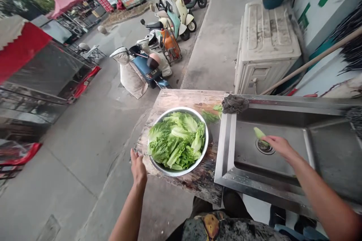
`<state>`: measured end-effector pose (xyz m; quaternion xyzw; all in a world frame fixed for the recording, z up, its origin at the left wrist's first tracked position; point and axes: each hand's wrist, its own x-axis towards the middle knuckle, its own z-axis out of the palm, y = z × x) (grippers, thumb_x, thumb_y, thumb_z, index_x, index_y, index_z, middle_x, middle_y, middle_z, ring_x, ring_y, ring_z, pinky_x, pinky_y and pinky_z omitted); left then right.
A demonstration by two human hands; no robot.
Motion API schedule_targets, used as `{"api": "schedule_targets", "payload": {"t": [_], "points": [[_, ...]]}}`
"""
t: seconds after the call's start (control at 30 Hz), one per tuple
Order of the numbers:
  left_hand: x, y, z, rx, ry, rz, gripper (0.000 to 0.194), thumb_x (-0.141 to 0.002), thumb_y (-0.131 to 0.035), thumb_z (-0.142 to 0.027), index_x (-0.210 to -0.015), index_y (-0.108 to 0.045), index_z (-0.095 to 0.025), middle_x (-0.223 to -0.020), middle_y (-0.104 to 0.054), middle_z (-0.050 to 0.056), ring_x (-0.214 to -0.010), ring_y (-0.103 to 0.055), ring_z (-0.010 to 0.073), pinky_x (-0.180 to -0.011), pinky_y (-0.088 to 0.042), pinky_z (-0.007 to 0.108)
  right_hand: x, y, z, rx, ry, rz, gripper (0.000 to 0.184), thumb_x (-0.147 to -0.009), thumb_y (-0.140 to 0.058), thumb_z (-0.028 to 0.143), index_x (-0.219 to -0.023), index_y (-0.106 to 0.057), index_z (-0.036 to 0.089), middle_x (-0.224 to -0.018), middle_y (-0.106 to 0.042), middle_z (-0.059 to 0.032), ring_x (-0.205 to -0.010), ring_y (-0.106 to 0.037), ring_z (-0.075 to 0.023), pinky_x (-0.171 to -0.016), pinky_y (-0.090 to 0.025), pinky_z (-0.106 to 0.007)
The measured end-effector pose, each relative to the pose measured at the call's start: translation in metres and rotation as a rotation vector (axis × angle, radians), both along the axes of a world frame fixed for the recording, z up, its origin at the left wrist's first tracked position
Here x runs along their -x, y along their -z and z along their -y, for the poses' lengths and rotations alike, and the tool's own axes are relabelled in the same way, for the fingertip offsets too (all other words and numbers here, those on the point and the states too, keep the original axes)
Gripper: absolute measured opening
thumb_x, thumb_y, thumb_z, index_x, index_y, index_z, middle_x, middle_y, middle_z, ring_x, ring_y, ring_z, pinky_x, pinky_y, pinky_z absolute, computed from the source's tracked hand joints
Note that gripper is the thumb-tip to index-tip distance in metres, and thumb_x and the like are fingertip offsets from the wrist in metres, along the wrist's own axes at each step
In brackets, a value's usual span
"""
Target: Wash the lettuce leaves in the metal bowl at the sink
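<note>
My right hand (278, 146) is inside the metal sink (226, 139), its fingers closed on a pale green lettuce leaf (258, 133) just above the drain (266, 148). To the left, a round metal bowl (207, 139) heaped with torn lettuce (177, 139) rests on a worn wooden table (181, 96). My left hand (138, 165) is at the table's left edge, beside the bowl and apart from it. Its fingers are spread and it holds nothing.
A dark rag (235, 103) lies on the sink's corner, near loose lettuce scraps (210, 116) on the table. Behind the sink stand a dirty white outdoor unit (268, 41) and a leaning wooden pole (316, 58). Parked scooters (147, 67) line the pavement ahead.
</note>
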<state>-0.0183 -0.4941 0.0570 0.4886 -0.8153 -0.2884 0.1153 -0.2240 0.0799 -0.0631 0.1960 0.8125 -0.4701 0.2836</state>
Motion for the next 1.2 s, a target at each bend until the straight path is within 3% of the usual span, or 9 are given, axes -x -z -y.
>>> {"api": "schedule_targets", "payload": {"t": [0.13, 0.23, 0.33, 0.43, 0.53, 0.7, 0.97, 1.1, 1.2], "points": [[0.033, -0.002, -0.010, 0.151, 0.323, 0.030, 0.085, -0.102, -0.042, -0.050, -0.174, -0.036, -0.004, -0.182, -0.026, 0.023, -0.173, -0.019, 0.0356, -0.141, -0.015, 0.054, -0.014, -0.077, 0.098, 0.245, -0.268, -0.337, 0.026, -0.094, -0.070, 0.038, -0.102, -0.088, 0.021, -0.122, -0.080, -0.0124, -0.117, -0.075, -0.0313, -0.110, -0.056, -0.044], [0.036, 0.004, -0.013, 0.143, 0.451, -0.029, 0.083, -0.102, -0.042, -0.051, -0.171, -0.041, -0.003, -0.179, -0.034, 0.024, -0.172, -0.023, 0.0353, -0.141, -0.018, 0.054, -0.011, -0.097, 0.157, 0.424, -0.434, -0.409, 0.036, -0.097, -0.065, 0.049, -0.102, -0.088, 0.022, -0.153, -0.067, -0.0107, -0.142, -0.064, -0.0322, -0.120, -0.052, -0.045], [0.022, 0.012, -0.008, 0.132, 0.517, -0.070, 0.083, -0.104, -0.041, -0.053, -0.169, -0.043, -0.003, -0.177, -0.038, 0.024, -0.170, -0.029, 0.0351, -0.140, -0.023, 0.053, 0.001, -0.089, 0.195, 0.271, -0.339, -0.380, 0.030, -0.099, -0.061, 0.035, -0.096, -0.085, 0.018, -0.147, -0.071, -0.0131, -0.142, -0.065, -0.0323, -0.122, -0.051, -0.047], [0.002, 0.020, 0.001, 0.115, 0.545, -0.062, 0.085, -0.105, -0.038, -0.057, -0.170, -0.042, -0.003, -0.177, -0.037, 0.025, -0.169, -0.031, 0.0352, -0.139, -0.025, 0.053, 0.008, -0.072, 0.218, 0.076, -0.287, -0.325, 0.035, -0.101, -0.060, 0.029, -0.124, -0.082, 0.015, -0.140, -0.074, -0.0153, -0.134, -0.070, -0.0322, -0.121, -0.052, -0.047], [-0.015, 0.025, 0.012, 0.079, 0.563, -0.048, 0.082, -0.106, -0.039, -0.058, -0.171, -0.043, -0.008, -0.177, -0.038, 0.023, -0.169, -0.031, 0.0351, -0.139, -0.028, 0.054, 0.001, -0.059, 0.240, 0.021, -0.370, -0.398, 0.056, -0.104, -0.061, 0.035, -0.157, -0.066, 0.015, -0.159, -0.061, -0.0161, -0.148, -0.060, -0.0313, -0.129, -0.046, -0.045], [-0.025, 0.025, 0.028, 0.032, 0.610, -0.021, 0.082, -0.107, -0.036, -0.060, -0.170, -0.044, -0.008, -0.180, -0.033, 0.023, -0.170, -0.028, 0.0353, -0.138, -0.029, 0.055, -0.027, -0.053, 0.270, -0.075, -0.500, -0.401, 0.064, -0.111, -0.052, 0.038, -0.169, -0.052, 0.013, -0.177, -0.034, -0.0212, -0.166, -0.036, -0.0340, -0.137, -0.031, -0.045], [0.036, 0.032, 0.036, 0.068, 0.710, -0.051, 0.086, -0.106, -0.040, -0.060, -0.171, -0.041, -0.005, -0.182, -0.025, 0.024, -0.173, -0.019, 0.0341, -0.140, -0.019, 0.055, -0.042, -0.069, 0.288, -0.244, -0.542, -0.277, 0.059, -0.116, -0.044, 0.041, -0.169, -0.054, 0.016, -0.186, -0.004, -0.0189, -0.170, -0.019, -0.0447, -0.137, -0.027, -0.054], [0.050, 0.029, 0.031, -0.060, 0.707, -0.034, 0.078, -0.099, -0.047, -0.064, -0.154, -0.063, -0.012, -0.170, -0.048, 0.025, -0.168, -0.033, 0.0406, -0.138, -0.019, 0.063, -0.045, -0.076, 0.285, -0.235, -0.482, -0.303, 0.061, -0.117, -0.041, 0.041, -0.172, -0.050, 0.018, -0.186, -0.008, -0.0176, -0.170, -0.021, -0.0417, -0.138, -0.027, -0.054], [0.079, 0.015, 0.006, -0.236, 0.731, -0.215, 0.065, -0.094, -0.065, -0.067, -0.143, -0.071, -0.023, -0.166, -0.054, 0.019, -0.165, -0.038, 0.0400, -0.137, -0.027, 0.062, -0.080, -0.066, 0.268, -0.277, -0.396, -0.478, 0.060, -0.111, -0.048, 0.034, -0.168, -0.056, 0.017, -0.182, -0.025, -0.0186, -0.167, -0.033, -0.0358, -0.137, -0.032, -0.052]]}}
